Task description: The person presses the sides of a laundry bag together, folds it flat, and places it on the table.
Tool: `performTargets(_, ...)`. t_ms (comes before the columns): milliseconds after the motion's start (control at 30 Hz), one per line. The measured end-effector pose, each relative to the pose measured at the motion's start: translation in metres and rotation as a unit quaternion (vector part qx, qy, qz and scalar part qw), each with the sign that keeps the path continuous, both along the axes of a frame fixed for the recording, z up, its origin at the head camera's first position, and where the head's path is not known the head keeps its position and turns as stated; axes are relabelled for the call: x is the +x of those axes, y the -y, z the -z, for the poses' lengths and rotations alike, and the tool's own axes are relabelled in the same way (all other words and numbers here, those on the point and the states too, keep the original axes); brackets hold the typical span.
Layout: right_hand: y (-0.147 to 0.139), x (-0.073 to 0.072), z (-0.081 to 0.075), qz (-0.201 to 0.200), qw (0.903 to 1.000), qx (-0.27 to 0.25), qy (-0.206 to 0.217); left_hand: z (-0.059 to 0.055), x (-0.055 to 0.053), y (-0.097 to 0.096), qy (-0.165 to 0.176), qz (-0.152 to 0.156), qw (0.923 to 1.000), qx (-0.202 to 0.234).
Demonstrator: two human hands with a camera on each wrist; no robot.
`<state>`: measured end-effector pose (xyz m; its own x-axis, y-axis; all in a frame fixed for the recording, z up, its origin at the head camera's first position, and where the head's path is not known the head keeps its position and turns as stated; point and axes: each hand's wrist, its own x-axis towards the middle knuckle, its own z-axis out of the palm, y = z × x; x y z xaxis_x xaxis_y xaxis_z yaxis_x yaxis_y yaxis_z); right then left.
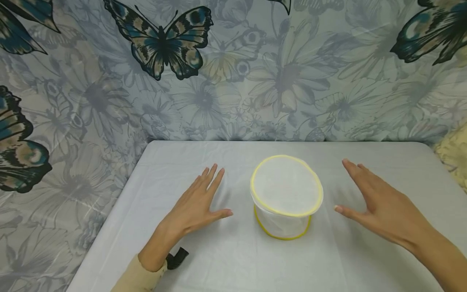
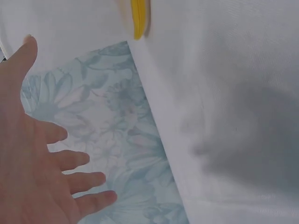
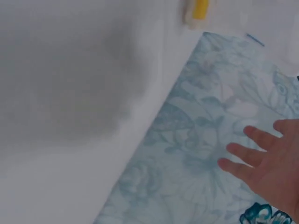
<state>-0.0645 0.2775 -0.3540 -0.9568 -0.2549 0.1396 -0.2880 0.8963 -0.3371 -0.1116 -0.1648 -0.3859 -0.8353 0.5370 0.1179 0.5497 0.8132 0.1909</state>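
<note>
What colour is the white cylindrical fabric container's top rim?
Yellow; the round top rim shows best in the head view.

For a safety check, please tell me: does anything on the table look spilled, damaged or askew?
Nothing stands out. The container stands upright, without visible damage, between the left hand and right hand; the table shows no spill.

Head view's pretty evenly lit, kinda cool and muted, with the white tabletop (image 1: 233,267) going greyer toward the lower right. Wrist views are dimmer and softer: big fuzzy shadow right of frame in the left one, upper left in the right one, where even the fingers (image 3: 236,169) look a bit soft.
</note>
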Motion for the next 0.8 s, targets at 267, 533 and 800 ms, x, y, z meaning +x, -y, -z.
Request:
performTargets(267,0.014,0.004,-0.018,-0.018,0.9993,-0.022,-0.024,-0.008,-0.001,-0.009,-0.048,0.030,0.9975,0.044)
performTargets(533,0.023,0.007,-0.025,-0.046,0.9970,-0.041,-0.047,-0.012,-0.002,-0.016,-0.091,0.077,0.9880,0.098)
performTargets(800,0.033,0.007,-0.031,-0.066,0.9947,-0.042,-0.066,-0.018,0.001,-0.026,-0.083,0.105,0.9778,0.162)
